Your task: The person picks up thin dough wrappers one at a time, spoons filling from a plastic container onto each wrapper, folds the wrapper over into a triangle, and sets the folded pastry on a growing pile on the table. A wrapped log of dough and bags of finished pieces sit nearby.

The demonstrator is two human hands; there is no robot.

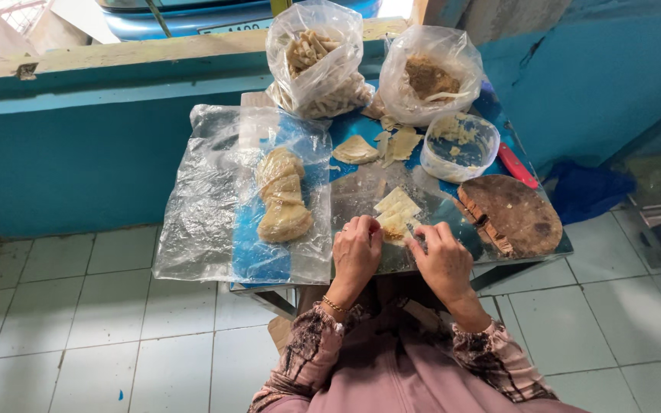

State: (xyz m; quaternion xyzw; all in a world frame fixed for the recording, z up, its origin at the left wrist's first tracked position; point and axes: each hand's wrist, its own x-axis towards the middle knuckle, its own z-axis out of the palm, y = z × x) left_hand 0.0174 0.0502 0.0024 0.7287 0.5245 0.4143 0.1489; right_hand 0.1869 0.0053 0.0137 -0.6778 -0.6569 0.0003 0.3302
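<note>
On the small blue table (346,126), my left hand (356,248) and my right hand (441,258) meet over a pale yellow dough wrapper (395,218). Both hands pinch its near edge with bent fingers. The wrapper lies on a clear plastic sheet (361,195). A gold bracelet circles my left wrist. To the left of my hands, a stack of folded pale dough pieces (283,197) rests on another crumpled plastic sheet (208,199).
A round wooden chopping block (516,214) lies at the right edge, a red-handled tool (517,165) behind it. A clear tub (460,145) and two plastic bags (317,57) (430,73) of food stand at the back. Loose wrappers (380,145) lie mid-table. White floor tiles (101,321) surround the table.
</note>
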